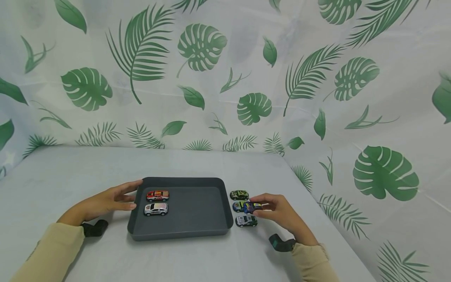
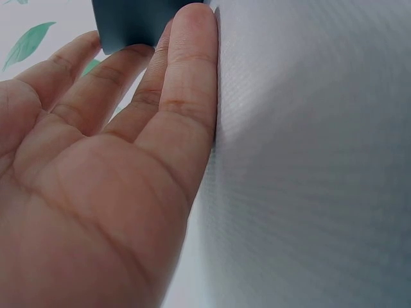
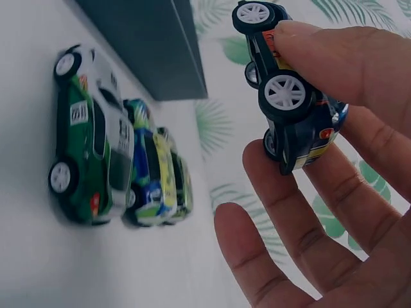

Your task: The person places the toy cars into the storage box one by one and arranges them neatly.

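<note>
A dark grey tray (image 1: 211, 229) sits in the middle of the table with a red toy car (image 1: 157, 195) and a white toy car (image 1: 156, 209) at its left side. My right hand (image 1: 278, 213) pinches a dark blue toy car (image 1: 252, 206) (image 3: 292, 96) between thumb and fingers, lifted just above the table right of the tray. Below it stand a green camouflage car (image 1: 239, 194), a blue-yellow car (image 1: 238, 205) (image 3: 149, 173) and a white-green car (image 1: 246, 221) (image 3: 90, 160). My left hand (image 1: 112, 200) (image 2: 128, 147) lies with straight fingers against the tray's left wall (image 2: 131, 22).
A pale cloth covers the table (image 1: 70, 172). A leaf-printed backdrop (image 1: 225, 78) rises behind and wraps along the right side. Black wrist straps (image 1: 282, 243) sit on both beige sleeves.
</note>
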The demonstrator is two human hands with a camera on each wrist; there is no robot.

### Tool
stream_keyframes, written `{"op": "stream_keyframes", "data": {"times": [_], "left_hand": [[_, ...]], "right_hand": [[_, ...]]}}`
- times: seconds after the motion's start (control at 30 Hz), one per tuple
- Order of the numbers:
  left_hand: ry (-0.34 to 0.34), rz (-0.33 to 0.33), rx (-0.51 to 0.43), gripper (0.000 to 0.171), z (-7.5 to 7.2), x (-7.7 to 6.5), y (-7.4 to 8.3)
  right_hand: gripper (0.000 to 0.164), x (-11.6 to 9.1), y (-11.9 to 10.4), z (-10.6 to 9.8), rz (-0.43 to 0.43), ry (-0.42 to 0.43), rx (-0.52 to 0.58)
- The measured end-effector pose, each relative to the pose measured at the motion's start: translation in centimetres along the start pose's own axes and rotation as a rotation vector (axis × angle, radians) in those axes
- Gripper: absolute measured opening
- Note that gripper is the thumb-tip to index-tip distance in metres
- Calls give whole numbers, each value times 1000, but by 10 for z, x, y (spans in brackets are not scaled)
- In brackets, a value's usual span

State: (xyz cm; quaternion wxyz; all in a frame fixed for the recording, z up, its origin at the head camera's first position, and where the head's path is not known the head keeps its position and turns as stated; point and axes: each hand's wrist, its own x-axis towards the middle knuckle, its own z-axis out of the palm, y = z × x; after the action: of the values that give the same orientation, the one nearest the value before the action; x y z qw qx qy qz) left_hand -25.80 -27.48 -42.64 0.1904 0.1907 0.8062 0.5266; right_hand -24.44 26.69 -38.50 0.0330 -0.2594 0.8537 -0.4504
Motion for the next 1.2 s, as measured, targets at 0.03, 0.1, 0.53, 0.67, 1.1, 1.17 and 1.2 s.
{"op": "stream_keyframes", "data": {"times": [0.03, 0.1, 0.53, 0.67, 1.1, 1.17, 1.2], "left_hand": [[-1, -1, -1, 93, 0, 0, 0], [-1, -3, 1, 93, 0, 0, 0], [6, -14, 20, 94, -1, -1, 2], [7, -16, 24, 93, -1, -1, 2], [6, -21, 15, 94, -1, 0, 3], [8, -23, 15, 94, -1, 0, 3], [9, -25, 16, 94, -1, 0, 3]], "right_hand": [[33, 1, -1, 1, -2, -1, 1], [32, 3, -2, 3, -10, -5, 3], [37, 15, -9, 18, -21, -39, 36], [37, 19, -11, 23, -15, -43, 60], [41, 31, -15, 42, -9, -54, 151], [40, 33, -16, 45, -11, -51, 158], [40, 33, -17, 47, -11, -50, 160]]}}
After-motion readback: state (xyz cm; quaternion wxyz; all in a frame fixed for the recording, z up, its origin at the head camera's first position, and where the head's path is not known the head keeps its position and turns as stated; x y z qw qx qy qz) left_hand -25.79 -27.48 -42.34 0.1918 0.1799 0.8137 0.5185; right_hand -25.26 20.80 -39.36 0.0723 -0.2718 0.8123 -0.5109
